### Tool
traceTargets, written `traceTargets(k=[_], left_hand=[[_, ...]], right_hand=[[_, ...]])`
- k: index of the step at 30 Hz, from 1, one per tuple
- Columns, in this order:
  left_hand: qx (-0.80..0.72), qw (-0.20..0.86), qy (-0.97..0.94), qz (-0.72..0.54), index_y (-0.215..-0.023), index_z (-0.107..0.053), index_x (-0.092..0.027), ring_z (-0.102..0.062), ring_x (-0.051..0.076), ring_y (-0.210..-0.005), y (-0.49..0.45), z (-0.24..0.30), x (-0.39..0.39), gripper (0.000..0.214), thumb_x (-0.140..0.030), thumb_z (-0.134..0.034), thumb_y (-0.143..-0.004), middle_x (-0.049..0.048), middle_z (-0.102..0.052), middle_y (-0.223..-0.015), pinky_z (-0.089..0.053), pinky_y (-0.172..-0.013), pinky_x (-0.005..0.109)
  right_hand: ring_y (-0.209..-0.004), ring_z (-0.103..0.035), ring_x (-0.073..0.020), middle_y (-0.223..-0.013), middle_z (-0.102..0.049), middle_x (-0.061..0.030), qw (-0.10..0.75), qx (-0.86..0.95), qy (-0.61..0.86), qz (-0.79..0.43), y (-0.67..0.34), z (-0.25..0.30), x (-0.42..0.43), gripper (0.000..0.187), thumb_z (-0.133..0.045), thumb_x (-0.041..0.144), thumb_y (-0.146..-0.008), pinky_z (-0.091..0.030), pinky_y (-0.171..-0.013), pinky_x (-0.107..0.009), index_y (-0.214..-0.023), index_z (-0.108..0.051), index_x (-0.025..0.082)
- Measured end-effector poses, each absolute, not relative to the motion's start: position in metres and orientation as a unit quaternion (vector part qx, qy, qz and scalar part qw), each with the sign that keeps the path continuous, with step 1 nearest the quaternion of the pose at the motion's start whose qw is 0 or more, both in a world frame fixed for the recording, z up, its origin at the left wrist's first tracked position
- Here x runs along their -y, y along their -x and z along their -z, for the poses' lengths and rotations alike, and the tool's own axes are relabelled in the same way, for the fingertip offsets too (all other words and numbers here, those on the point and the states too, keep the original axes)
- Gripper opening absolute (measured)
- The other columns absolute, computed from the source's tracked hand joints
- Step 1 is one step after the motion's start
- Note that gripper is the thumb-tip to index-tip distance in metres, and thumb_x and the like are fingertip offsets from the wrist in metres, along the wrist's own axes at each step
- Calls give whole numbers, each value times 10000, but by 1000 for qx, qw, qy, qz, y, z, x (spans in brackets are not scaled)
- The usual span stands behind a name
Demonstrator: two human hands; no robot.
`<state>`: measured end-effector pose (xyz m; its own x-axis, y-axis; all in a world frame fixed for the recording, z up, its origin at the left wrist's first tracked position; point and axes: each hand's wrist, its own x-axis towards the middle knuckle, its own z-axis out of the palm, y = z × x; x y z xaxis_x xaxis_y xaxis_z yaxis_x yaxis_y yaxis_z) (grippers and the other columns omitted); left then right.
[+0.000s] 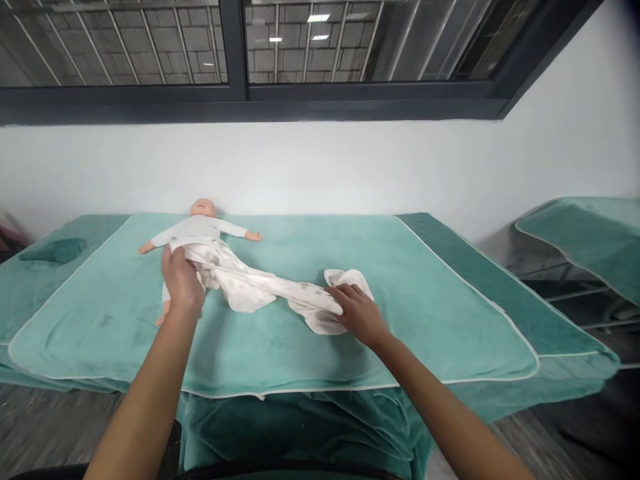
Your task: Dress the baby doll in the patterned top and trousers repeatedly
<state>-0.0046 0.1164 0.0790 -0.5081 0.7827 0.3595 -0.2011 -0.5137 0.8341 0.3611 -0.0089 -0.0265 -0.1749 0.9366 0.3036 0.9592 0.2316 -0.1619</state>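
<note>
Cloth [255, 283]: thin, soft and white, with lots of wrinkles. It is pulled into a long strip in the middle, and floppy folds spread out below. One end lies over the doll [200, 225]; the other is bunched on the green sheet [450, 333].
Left hand [183, 277]: I have it closed on the cloth's edge, just beside the doll's middle.
Right hand [357, 313]: my fingers are bent over the bunched end and grip it. My thumb is hidden.
Doll: on its back, arms spread wide, head close to the white wall [300, 167]. Its head and hands look smooth and its long-sleeved white top looks soft.
Green sheet: fuzzy and pale, with round corners and a thin white edge. It lies flat over the darker green bed cover [435, 247], which hangs in folds near me.
In the way: the cloth hides the doll's lower belly and much of its legs. My left hand covers some too, but one small foot pokes out.
Around: a dark window frame [360, 100], with metal bars and a block wall behind the glass. On my right is another green cover [590, 233], with thin metal bars below it.
Marks: tiny grey spots are on the cloth, too blurry for me to tell what they show.
</note>
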Motion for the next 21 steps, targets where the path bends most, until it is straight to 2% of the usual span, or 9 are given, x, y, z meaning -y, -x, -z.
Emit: traceTargets(k=[5, 8, 10, 12, 14, 15, 18, 19, 21], left_hand=[[-332, 290, -392, -807, -1017, -528, -179, -618, 164, -1036, 28, -112, -117, 138, -229, -496, -893, 20, -647, -1035, -520, -952, 315], [-370, 276, -432, -775, -995, -578, -168, -602, 149, -979, 25, -123, -111, 152, -238, -486, -896, 13, -644, -1000, -510, -911, 275], [-412, 269, -468, -734, -941, -606, -177, -585, 138, -901, 18, -127, -105, 134, -257, -510, -890, -4, -625, -918, -501, -839, 239], [-443, 283, -508, -682, -894, -620, -189, -582, 146, -849, 10, -130, -98, 142, -298, -530, -891, -10, -611, -851, -499, -784, 234], [-453, 298, -548, -637, -890, -641, -195, -605, 172, -860, 0, -132, -91, 177, -345, -547, -890, -3, -625, -841, -511, -793, 256], [-451, 307, -566, -618, -905, -655, -196, -621, 190, -888, -6, -133, -88, 197, -367, -559, -888, 4, -639, -851, -518, -821, 272], [-420, 368, -614, -559, -1014, -692, -197, -648, 241, -1000, -22, -132, -76, 277, -416, -576, -891, 33, -690, -949, -526, -920, 333], [-403, 396, -622, -542, -1076, -692, -197, -649, 255, -1039, -26, -130, -73, 318, -432, -567, -900, 46, -703, -1011, -526, -943, 354], [-377, 442, -626, -520, -1218, -660, -206, -638, 279, -1123, -31, -122, -67, 414, -473, -525, -931, 69, -698, -1167, -525, -973, 388]], right_hand=[[-1101, -547, -297, -1202, -646, -106, 138, 682, 711, 101, -427, 12, 31, 352, -496, 226, -920, -466, -872, -381, -1237, -648, 226], [-1079, -558, -315, -1165, -644, -130, 39, 635, 763, 115, -460, 7, 41, 340, -461, 242, -940, -463, -839, -391, -1212, -662, 205], [-1058, -582, -322, -1126, -651, -135, -49, 624, 777, 68, -469, -1, 41, 330, -452, 216, -931, -468, -822, -400, -1172, -677, 205], [-1066, -601, -346, -1152, -652, -140, -98, 614, 783, 20, -464, -15, 36, 302, -472, 252, -930, -481, -828, -437, -1143, -683, 212], [-1120, -600, -377, -1253, -632, -151, -72, 620, 781, 9, -443, -36, 27, 330, -496, 356, -945, -491, -864, -491, -1196, -661, 220], [-1153, -596, -376, -1310, -614, -150, -30, 640, 768, 15, -428, -48, 21, 384, -489, 407, -957, -493, -893, -500, -1267, -627, 226], [-1226, -589, -304, -1428, -565, -111, 106, 727, 678, -10, -382, -77, 2, 478, -455, 467, -987, -517, -947, -422, -1414, -512, 260], [-1249, -578, -298, -1451, -552, -98, 120, 740, 661, -15, -372, -82, -4, 497, -462, 477, -983, -520, -957, -418, -1436, -488, 274], [-1324, -522, -322, -1512, -500, -96, 97, 747, 657, -15, -365, -81, -13, 561, -511, 483, -955, -502, -1004, -469, -1476, -439, 290]])
